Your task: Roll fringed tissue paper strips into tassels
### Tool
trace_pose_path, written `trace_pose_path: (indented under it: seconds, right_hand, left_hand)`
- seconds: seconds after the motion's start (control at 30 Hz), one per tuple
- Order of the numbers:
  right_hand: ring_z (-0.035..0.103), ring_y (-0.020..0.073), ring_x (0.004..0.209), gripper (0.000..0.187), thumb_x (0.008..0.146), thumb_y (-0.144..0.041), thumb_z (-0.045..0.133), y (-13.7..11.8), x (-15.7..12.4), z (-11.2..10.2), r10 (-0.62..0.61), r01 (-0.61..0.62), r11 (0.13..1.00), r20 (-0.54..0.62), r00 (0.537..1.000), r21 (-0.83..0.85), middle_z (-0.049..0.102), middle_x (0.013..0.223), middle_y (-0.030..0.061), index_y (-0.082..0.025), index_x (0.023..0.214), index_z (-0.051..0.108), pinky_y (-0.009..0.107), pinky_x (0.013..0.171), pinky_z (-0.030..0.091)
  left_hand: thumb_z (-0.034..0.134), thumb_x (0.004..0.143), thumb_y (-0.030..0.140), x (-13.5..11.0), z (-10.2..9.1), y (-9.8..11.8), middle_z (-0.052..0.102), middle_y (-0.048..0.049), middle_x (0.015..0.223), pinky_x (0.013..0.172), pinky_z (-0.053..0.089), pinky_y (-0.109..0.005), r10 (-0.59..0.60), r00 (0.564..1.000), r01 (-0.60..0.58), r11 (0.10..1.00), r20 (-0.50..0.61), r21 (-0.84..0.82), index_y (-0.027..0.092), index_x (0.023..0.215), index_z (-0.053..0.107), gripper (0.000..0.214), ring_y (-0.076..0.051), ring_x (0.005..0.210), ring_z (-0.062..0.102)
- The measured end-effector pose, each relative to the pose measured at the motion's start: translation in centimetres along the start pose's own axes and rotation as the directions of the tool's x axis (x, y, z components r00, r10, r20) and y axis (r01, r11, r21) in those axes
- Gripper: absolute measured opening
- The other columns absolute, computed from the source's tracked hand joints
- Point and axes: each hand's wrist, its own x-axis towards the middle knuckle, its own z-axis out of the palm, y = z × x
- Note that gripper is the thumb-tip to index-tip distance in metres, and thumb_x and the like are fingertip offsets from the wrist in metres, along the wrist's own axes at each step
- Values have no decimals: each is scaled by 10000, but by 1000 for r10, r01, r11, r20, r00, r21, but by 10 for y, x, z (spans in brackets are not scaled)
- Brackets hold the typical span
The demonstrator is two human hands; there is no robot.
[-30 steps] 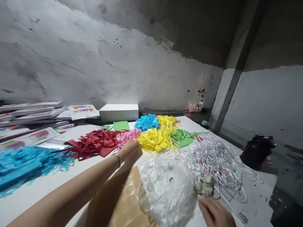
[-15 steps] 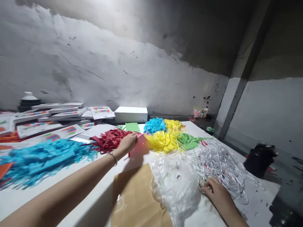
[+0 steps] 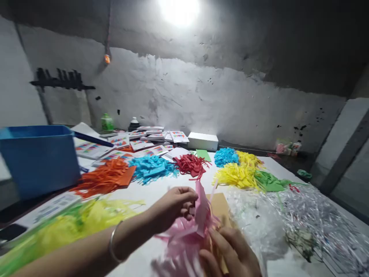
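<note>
A piece of pink fringed paper (image 3: 202,209) is upright in front of me, its loose strips spreading below and blurred by motion. My left hand (image 3: 180,202), a bangle at its wrist, pinches the left edge between thumb and fingers. Close on the right, my right hand (image 3: 230,252) has its fingers curled against the lower part of the same paper; its fingertips are partly smeared. Beneath and behind the hands lies brown paper (image 3: 219,204). Beyond them is a heap of red paper fringe (image 3: 190,164).
Heaps of orange fringe (image 3: 105,177), blue fringe (image 3: 151,168) and yellow fringe (image 3: 236,176) cover the white table. Clear plastic (image 3: 256,219) and silver strings (image 3: 323,219) lie right. A blue bin (image 3: 40,161) stands left; printed packs (image 3: 141,144) and a white box (image 3: 203,141) stand behind.
The view has swung left. My left hand has drawn the pink paper back from beside the red heap. My right hand has left the small clump by the silver strings and met the paper.
</note>
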Motion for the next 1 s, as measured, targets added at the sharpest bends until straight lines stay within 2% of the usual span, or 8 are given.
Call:
trace_pose_path:
  seconds: [0.17, 0.3, 0.5, 0.6, 0.67, 0.77, 0.87, 1.0]
  right_hand:
    - [666, 208, 808, 432, 888, -59, 576, -40, -13, 26, 38, -42, 990, 30, 999, 135, 705, 873, 60, -270, 1256, 657, 320, 725, 519]
    - [626, 164, 711, 144, 926, -192, 602, -47, -29, 24, 291, -347, 864, 200, 936, 365, 668, 783, 19, -261, 922, 729, 256, 654, 466]
    - [506, 122, 620, 366, 751, -454, 823, -52, -25, 24, 539, -860, 214, 678, 499, 463, 572, 623, -24, -183, 629, 610, 233, 608, 380]
    - [448, 98, 585, 455, 663, -503, 872, -53, -23, 26, 478, -881, -57, 788, 388, 469, 536, 615, -42, -179, 627, 555, 223, 576, 339]
    - [435, 96, 589, 472, 670, -521, 861, -51, -24, 22, 483, -870, 12, 759, 437, 493, 510, 619, -50, -183, 624, 536, 221, 576, 334]
    - [512, 125, 668, 321, 865, -425, 714, -48, -25, 12, 476, -745, 485, 576, 664, 458, 541, 696, -27, -199, 696, 563, 231, 629, 388]
    - [581, 143, 730, 63, 959, -182, 551, -48, -29, 4, 278, -350, 912, 305, 911, 214, 612, 815, 8, -212, 941, 603, 241, 680, 452]
    - [627, 173, 837, 262, 916, -62, 517, -57, -38, 5, 13, -19, 999, 191, 981, 29, 652, 998, 79, -202, 1116, 613, 279, 736, 525]
  left_hand:
    - [804, 633, 482, -49, -8, -44, 554, 33, 561, 478, 412, -177, -120, 992, 105, 950, -32, -294, 168, 732, 535, 425, -63, 468, 481]
    - [765, 752, 557, -80, -15, -71, 593, 5, 660, 517, 434, -201, -58, 997, 40, 957, -57, -287, 156, 770, 566, 448, -90, 536, 533]
    - [753, 808, 385, -111, -2, -102, 619, -38, 868, 704, 472, -274, 400, 916, -391, 899, -7, 200, 171, 915, 631, 268, -180, 793, 572]
    - [626, 893, 320, -113, -2, -106, 623, -37, 804, 687, 450, -275, 424, 906, -402, 857, 1, 323, 169, 890, 637, 151, -177, 747, 556]
    - [570, 926, 340, -111, -6, -104, 648, -50, 797, 691, 452, -280, 402, 916, -385, 860, 21, 335, 165, 883, 655, 199, -188, 751, 576]
    - [530, 957, 391, -108, -11, -99, 701, -79, 859, 712, 464, -287, 371, 927, -370, 870, 62, 325, 163, 928, 690, 280, -207, 791, 620]
    - [558, 950, 424, -108, -9, -98, 710, -68, 847, 675, 457, -268, 347, 936, -348, 887, 59, 304, 171, 1022, 680, 290, -196, 761, 620]
    - [572, 949, 458, -109, -2, -101, 687, -28, 775, 611, 427, -239, 293, 956, -293, 930, 30, 222, 194, 1092, 622, 304, -167, 680, 580]
